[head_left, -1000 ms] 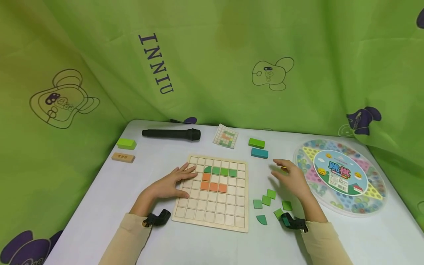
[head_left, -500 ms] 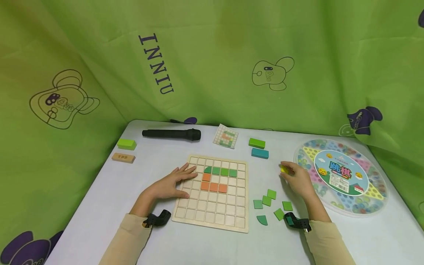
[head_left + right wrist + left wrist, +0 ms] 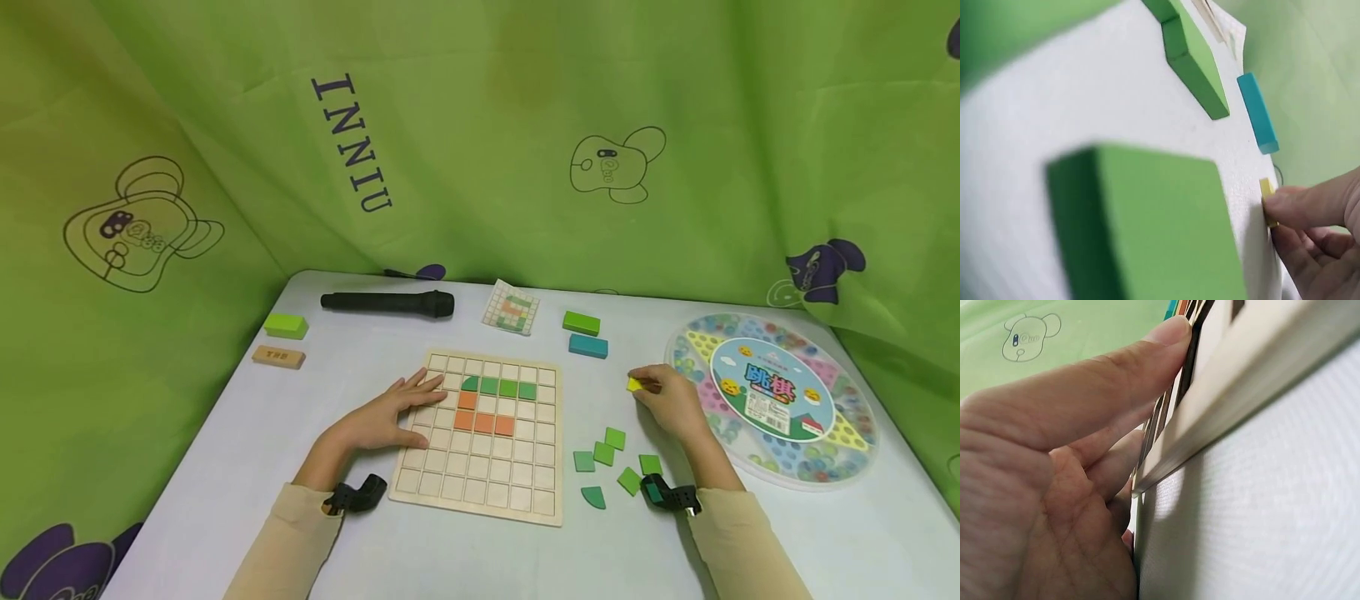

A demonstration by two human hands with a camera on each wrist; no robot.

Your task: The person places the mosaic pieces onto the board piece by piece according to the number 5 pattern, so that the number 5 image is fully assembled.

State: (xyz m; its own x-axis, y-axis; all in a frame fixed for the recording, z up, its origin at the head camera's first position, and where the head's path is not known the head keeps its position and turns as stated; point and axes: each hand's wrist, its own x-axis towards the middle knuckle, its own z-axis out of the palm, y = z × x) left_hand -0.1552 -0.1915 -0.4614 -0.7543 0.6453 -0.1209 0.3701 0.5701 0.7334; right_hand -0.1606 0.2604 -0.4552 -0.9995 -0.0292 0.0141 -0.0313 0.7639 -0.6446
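Observation:
Between thumb and fingers, my right hand (image 3: pixel 670 402) pinches a small yellow tile (image 3: pixel 634 384), right of the board; the right wrist view shows the thumb on the yellow tile (image 3: pixel 1267 201). My left hand (image 3: pixel 381 417) rests with spread fingers on the left edge of the wooden grid board (image 3: pixel 480 487). In the left wrist view its thumb lies over the frame of the board (image 3: pixel 1204 419). On the board, a row of green tiles (image 3: pixel 508 389) starts with a rounded one at the left; orange tiles (image 3: pixel 484 424) form an L below it.
Several loose green tiles (image 3: pixel 603 453) and a green quarter-round tile (image 3: pixel 592 497) lie right of the board. Behind stand a pattern card (image 3: pixel 512 308), a green block (image 3: pixel 581 323), a blue block (image 3: pixel 588 346) and a black microphone (image 3: pixel 387 304). A round marble game box (image 3: pixel 772 400) fills the right.
My right hand has closed its fingers on the yellow tile, which now shows at the fingertips, and has shifted slightly left. The left hand stays on the board.

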